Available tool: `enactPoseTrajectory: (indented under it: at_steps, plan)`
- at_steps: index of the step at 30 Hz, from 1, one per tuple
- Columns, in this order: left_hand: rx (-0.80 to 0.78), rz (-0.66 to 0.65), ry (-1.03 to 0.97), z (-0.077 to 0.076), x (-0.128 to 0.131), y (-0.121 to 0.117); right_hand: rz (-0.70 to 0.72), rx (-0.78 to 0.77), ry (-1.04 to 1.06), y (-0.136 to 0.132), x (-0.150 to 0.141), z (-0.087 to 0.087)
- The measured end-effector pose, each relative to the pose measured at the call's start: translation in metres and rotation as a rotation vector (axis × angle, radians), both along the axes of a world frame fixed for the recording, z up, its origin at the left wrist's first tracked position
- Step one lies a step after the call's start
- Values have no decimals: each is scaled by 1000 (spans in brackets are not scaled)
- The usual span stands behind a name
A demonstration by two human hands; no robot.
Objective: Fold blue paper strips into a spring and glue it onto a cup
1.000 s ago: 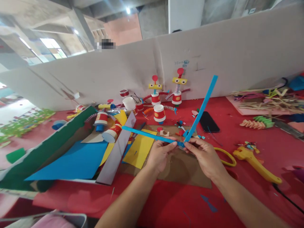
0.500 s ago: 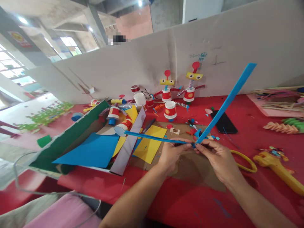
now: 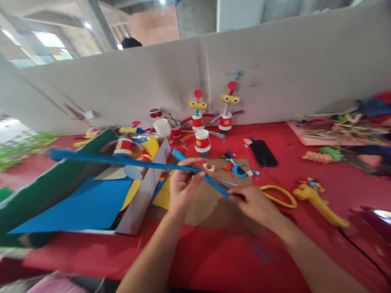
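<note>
Long blue paper strips (image 3: 122, 160) are held in front of me, joined or crossed at my left hand (image 3: 185, 185). Its fingers and thumb pinch them there. One strip reaches far out to the left; a short blue end (image 3: 178, 154) pokes up behind the fingers. From the left thumb, a blue length runs down to the right, where my right hand (image 3: 255, 205) grips its end. The right fingertips are blurred. Beneath both hands lies a brown cardboard sheet (image 3: 214, 207), with a blurred silvery object (image 3: 226, 184) and blue scraps (image 3: 238, 171) on it.
A box with a green side (image 3: 61, 179) holds blue paper (image 3: 73, 207). Paper-cup robot figures (image 3: 197, 121) stand behind. To the right are a phone (image 3: 263, 153), a yellow ring (image 3: 279, 196), a yellow corded glue gun (image 3: 320, 205) and a pile of strips (image 3: 336, 128).
The strip that stood up to the right has swung over to the left. My right hand has moved away from the left, drawing a length of blue strip out between them.
</note>
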State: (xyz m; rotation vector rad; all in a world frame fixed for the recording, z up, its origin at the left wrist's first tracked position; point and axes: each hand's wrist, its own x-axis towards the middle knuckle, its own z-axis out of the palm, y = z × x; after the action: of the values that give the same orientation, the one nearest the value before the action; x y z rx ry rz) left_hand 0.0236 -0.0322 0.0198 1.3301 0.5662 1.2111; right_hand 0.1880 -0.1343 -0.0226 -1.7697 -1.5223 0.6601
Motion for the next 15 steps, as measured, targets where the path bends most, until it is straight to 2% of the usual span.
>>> enactPoseTrajectory:
  at_steps: [2, 4, 6, 8, 10, 12, 13, 15]
  plan:
    - [-50, -221, 90, -1, -1, 3, 105, -51, -113, 1, -3, 1]
    - [-125, -506, 291, -4, 2, 3, 128, -100, -141, 3, -6, 4]
    - [-164, -737, 486, -5, 7, 0, 63, -120, -150, 2, -3, 11]
    - [-168, -883, 627, -2, 10, -4, -40, -75, -190, -6, 6, 21]
    - [-134, -939, 705, 1, 11, -8, -165, -29, -285, -23, 23, 29]
    - [-58, -924, 735, 3, 11, -9, -321, -37, -435, -48, 46, 32]
    - [-6, -888, 740, 3, 11, -8, -412, -44, -558, -62, 57, 31]
    - [111, -760, 751, 1, 11, -7, -558, -197, -801, -89, 79, 26]
